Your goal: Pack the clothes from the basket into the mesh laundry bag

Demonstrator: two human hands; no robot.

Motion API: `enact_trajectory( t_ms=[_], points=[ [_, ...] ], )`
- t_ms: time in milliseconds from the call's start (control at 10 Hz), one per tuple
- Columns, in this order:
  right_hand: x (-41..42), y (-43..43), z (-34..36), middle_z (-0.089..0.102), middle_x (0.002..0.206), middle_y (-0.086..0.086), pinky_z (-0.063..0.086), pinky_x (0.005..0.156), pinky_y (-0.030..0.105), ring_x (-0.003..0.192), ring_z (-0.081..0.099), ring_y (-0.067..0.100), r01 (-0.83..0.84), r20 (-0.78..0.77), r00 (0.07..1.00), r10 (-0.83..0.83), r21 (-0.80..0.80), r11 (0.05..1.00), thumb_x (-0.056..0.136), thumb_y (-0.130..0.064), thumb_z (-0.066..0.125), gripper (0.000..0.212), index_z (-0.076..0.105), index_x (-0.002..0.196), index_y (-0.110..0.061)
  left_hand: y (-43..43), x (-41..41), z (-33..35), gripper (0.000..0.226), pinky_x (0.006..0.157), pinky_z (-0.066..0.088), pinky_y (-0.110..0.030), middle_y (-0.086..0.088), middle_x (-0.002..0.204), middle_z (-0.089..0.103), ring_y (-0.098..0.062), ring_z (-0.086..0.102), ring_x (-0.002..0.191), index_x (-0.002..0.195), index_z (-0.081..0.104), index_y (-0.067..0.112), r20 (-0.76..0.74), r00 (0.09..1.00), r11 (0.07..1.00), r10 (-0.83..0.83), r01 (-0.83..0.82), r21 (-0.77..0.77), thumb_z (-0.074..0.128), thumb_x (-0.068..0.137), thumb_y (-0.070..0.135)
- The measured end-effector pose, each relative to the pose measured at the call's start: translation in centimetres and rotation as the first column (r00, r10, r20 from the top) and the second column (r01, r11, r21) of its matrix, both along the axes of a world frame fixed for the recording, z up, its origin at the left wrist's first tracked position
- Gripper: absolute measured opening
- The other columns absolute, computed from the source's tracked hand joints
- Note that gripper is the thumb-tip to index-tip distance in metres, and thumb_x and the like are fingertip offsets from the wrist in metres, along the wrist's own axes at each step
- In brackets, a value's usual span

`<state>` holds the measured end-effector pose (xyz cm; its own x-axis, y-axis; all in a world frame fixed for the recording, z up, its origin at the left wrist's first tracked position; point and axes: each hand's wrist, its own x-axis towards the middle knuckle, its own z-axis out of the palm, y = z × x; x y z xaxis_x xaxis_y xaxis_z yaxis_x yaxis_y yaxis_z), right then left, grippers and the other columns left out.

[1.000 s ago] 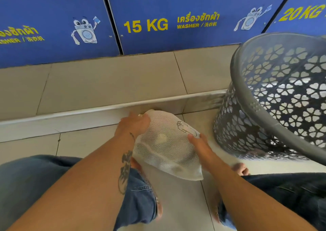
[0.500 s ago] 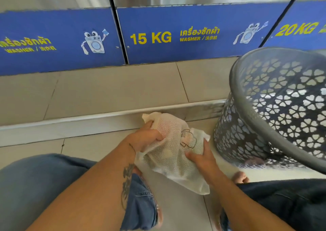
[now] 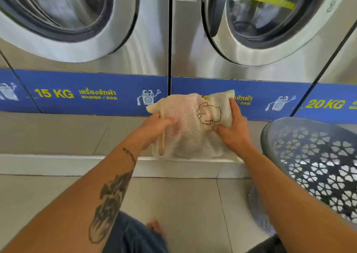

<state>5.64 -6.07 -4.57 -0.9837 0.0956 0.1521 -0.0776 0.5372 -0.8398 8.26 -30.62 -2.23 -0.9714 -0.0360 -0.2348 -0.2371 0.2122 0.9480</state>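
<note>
Raised off floor: cream mesh laundry bag (image 3: 193, 125), mid-air, gripped at left edge by left hand (image 3: 154, 127), pinched at right by right hand (image 3: 234, 133). Could slip while hunting opening; grey flower-pierced plastic basket (image 3: 316, 156) alongside.

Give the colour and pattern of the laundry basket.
The laundry basket is grey with flower-shaped cut-outs; head view.

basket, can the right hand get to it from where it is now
Probably yes. The basket stands just to the right of the right hand, with nothing visible between them. But that hand grips the mesh laundry bag, so it would have to let go first.
</note>
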Motion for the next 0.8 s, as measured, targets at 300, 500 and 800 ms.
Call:
enact_trajectory(
  t_ms=[300,500,800],
  points=[
    [-14.7,-2.0,-13.9,0.046,0.147,0.019,0.040,0.100,0.035,0.131,0.049,0.036,-0.093,0.146,0.986,0.081,0.077,0.993,0.084,-0.014,0.076,0.101,0.015,0.161,-0.037,-0.4,-14.8,-13.5,0.060,0.092,0.048,-0.037,0.000,0.125,0.060,-0.023,0.059,0.106,0.132,0.052,0.026,0.110,0.978,0.962,0.177,-0.148,-0.230,0.066,0.079,0.050],
    [-17.6,-1.1,-17.7,0.049,0.144,0.011,0.044,0.103,0.039,0.128,0.052,0.030,-0.100,0.278,0.957,0.088,0.029,0.995,0.071,-0.039,0.072,0.105,0.013,0.158,-0.044,-0.4,-17.2,-20.1,0.079,0.109,0.039,-0.051,0.002,0.146,0.042,-0.028,0.049,0.127,0.148,0.022,0.043,0.184,0.971,0.946,0.153,-0.089,-0.313,0.048,0.076,0.066],
    [-17.3,2.0,-3.4,0.035,0.157,0.016,0.044,0.108,0.043,0.134,0.050,0.034,-0.331,0.682,0.729,0.061,0.274,0.903,0.089,-0.049,0.062,0.087,0.014,0.161,-0.034,-1.6,-17.1,-2.7,0.060,0.090,0.049,-0.042,-0.002,0.117,0.052,-0.028,0.056,0.108,0.126,0.050,0.020,0.472,0.878,0.507,-0.074,0.441,-0.741,0.053,0.067,0.030]
  ],
)
